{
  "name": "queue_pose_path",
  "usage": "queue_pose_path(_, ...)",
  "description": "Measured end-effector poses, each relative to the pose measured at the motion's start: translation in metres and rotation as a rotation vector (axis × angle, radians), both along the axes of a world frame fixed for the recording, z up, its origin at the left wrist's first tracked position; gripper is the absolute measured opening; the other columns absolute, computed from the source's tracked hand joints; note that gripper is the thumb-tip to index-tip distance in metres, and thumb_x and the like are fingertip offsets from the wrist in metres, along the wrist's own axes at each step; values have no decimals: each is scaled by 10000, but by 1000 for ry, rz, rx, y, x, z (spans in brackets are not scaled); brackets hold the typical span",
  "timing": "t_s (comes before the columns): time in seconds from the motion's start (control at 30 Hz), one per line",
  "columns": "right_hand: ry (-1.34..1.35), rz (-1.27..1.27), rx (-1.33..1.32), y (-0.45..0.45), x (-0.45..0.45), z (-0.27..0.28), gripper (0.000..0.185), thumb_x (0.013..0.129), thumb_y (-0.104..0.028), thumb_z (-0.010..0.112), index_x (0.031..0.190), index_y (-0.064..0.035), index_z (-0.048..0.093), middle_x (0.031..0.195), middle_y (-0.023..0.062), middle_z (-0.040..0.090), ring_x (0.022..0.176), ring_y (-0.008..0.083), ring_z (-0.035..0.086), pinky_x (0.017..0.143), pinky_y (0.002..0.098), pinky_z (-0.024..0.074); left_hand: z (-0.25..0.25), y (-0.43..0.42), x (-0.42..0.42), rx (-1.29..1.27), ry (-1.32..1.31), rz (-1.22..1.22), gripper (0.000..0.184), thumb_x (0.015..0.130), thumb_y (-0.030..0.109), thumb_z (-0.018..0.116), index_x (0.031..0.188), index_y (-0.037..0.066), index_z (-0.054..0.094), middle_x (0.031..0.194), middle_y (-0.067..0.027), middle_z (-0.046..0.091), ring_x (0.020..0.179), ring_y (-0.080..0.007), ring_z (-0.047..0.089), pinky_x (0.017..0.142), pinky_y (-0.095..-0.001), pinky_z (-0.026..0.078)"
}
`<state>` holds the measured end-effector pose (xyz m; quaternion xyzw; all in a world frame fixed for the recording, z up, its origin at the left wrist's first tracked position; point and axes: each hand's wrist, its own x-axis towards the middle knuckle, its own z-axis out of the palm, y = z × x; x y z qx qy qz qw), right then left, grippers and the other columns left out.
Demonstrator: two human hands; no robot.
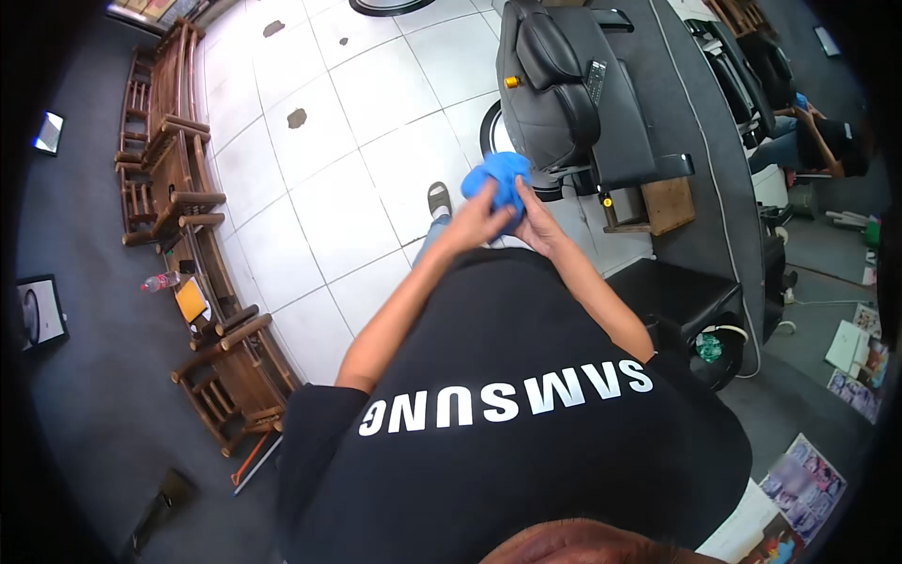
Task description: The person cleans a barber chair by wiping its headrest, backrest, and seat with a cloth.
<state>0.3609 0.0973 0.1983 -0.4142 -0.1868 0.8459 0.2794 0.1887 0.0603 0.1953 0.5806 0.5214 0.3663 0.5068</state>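
Observation:
A crumpled bright blue cloth [501, 172] is bunched up in front of my body, between both hands. My left hand [477, 222] has its fingers closed on the near left side of the cloth. From the other side my right hand [538, 222] grips it, thumb and fingers around the lower right folds. Part of the cloth is hidden behind the fingers. Just past the hands stands a black padded salon chair [564, 113], and a remote control [595, 83] lies on it.
Bamboo benches [174, 169] line the left wall, with a plastic bottle [160, 281] and a yellow item [191, 300] there. On the right are a wooden box [669, 205], a black padded seat [676, 293], a hanging white cable [700, 132] and a large mirror [817, 226]. White tiles [319, 188] cover the floor.

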Motion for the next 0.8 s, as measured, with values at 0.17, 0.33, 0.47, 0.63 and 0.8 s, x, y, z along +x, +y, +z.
queue_pose_path(0.17, -269, -4, 69, -36, 35, -33, 446, 1002, -430, 610, 1209, -35, 618, 975, 49, 690, 861, 131, 668, 705, 306, 568, -7, -66, 27, 49, 187, -185, 507, 959, 244, 674, 1371, 11, 493, 1314, -218, 599, 1109, -336, 633, 947, -425, 496)
queue_pose_path(0.33, -702, -165, 518, -22, 57, -28, 455, 1010, -403, 578, 1219, 0, 611, 893, 145, 686, 897, 226, 675, 803, 369, 537, -39, -141, -7, -245, -85, 285, 500, 1022, 272, 585, 1447, 26, 496, 1386, -163, 597, 1202, -249, 599, 1023, -369, 476)
queue_pose_path(0.47, -1268, -558, 1487, 58, 55, 49, 544, 960, -334, 626, 1358, 31, 560, 1481, 162, 503, 1330, 446, 452, 1134, 513, 318, -107, -216, -64, -388, 237, 487, 416, 1023, 306, 556, 1288, -7, 627, 1249, -219, 675, 1210, -313, 629, 1009, -393, 491)
queue_pose_path(0.63, -1444, -174, 1673, 156, 51, 31, 529, 920, -304, 649, 1406, -117, 556, 1563, 71, 428, 1432, 386, 359, 1176, 520, 297, -217, -348, -135, -621, 409, 304, 448, 994, 372, 570, 1186, -22, 665, 984, -191, 728, 928, -256, 693, 827, -378, 534)
queue_pose_path(0.8, -1630, -271, 1543, 93, 39, -12, 757, 839, -129, 715, 1526, -185, 402, 1637, 51, 288, 1479, 379, 298, 1179, 505, 337, -251, -484, -186, -834, 419, 157, 430, 996, 366, 534, 1177, -7, 647, 1019, -153, 725, 880, -238, 693, 752, -380, 553)
